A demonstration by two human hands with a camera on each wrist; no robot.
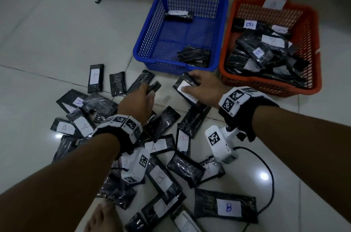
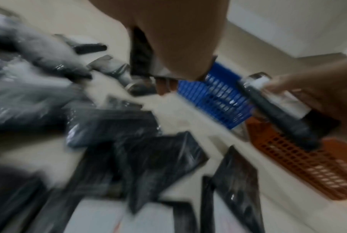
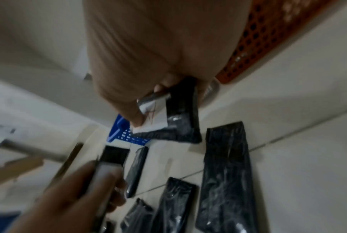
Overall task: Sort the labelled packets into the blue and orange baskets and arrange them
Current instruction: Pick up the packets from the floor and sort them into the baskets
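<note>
two hands | each grips a packet

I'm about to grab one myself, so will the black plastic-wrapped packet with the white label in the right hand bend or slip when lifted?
Probably stiff: the black plastic-wrapped packet stays flat in the right hand. Its glossy wrap may be slippery. It seems light.

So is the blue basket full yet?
No, nearly empty: the blue basket holds only two packets, one at the back, one at the front.
</note>
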